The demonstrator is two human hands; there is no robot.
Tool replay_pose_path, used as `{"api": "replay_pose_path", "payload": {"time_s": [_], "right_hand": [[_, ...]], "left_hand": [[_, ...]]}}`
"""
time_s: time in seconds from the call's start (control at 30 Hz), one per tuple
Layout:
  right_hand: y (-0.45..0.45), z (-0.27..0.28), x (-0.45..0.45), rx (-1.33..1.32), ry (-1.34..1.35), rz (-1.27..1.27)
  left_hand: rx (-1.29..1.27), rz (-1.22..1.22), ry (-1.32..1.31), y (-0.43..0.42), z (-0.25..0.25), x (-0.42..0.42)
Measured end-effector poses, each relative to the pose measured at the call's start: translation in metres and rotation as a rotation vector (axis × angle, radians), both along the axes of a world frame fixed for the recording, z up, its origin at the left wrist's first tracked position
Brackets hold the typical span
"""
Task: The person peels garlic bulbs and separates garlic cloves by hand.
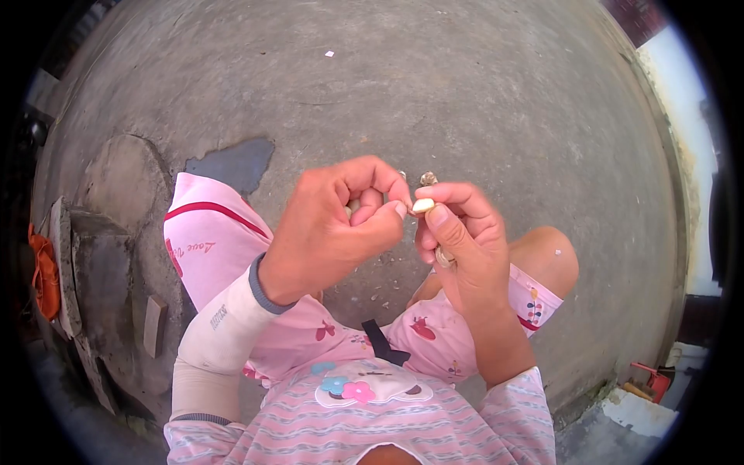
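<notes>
A pale, peeled-looking garlic clove [423, 205] is pinched between the thumb and forefinger of my right hand [465, 240]. Lower in that same hand, a garlic piece in papery skin [444, 256] shows under the curled fingers. My left hand [341, 221] is closed, its thumb and forefinger pinched together at the clove's left side on a small brownish bit of skin. Pale cloves [353, 207] show inside its curled fingers. Just beyond my right fingertips is a whitish-brown garlic piece [428, 178].
Small pale scraps [375, 297] lie on the concrete ground [387, 101] between my legs. At the left are a wooden block [154, 325], stone slabs and an orange cloth [44, 275]. A red object [655, 381] stands at the lower right, near a white wall [682, 101].
</notes>
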State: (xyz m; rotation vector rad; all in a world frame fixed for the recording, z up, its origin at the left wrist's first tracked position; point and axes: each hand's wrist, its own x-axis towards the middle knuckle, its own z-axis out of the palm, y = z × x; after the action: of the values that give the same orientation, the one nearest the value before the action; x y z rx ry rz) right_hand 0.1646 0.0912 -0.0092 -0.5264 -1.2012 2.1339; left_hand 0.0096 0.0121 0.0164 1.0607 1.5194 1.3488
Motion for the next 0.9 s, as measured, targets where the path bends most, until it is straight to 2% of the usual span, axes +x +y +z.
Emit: {"api": "replay_pose_path", "payload": {"time_s": [0.03,0.13,0.2,0.3,0.33,0.4,0.73,0.9], "right_hand": [[0.002,-0.001,-0.001,-0.181,0.096,0.063],[0.007,-0.005,0.000,-0.302,0.168,0.142],[0.004,-0.003,0.000,-0.145,0.105,0.069],[0.003,-0.003,-0.002,0.056,0.014,-0.029],[0.003,-0.003,-0.002,0.116,-0.016,-0.059],[0.002,-0.002,-0.003,0.157,-0.048,-0.090],[-0.003,-0.001,-0.003,0.425,-0.195,-0.180],[-0.003,-0.002,-0.003,0.432,-0.199,-0.174]], "left_hand": [[0.019,0.020,-0.019,0.001,-0.002,0.000],[0.054,0.054,-0.049,0.003,-0.006,-0.002],[0.052,0.040,-0.030,0.003,-0.002,-0.006],[0.168,0.087,0.140,0.003,-0.009,-0.003],[0.136,0.063,0.086,0.003,-0.008,-0.003],[0.073,0.018,-0.024,0.001,-0.005,-0.004],[0.016,0.009,0.111,0.002,-0.002,0.001],[0.037,0.045,0.146,0.002,-0.006,0.001]]}}
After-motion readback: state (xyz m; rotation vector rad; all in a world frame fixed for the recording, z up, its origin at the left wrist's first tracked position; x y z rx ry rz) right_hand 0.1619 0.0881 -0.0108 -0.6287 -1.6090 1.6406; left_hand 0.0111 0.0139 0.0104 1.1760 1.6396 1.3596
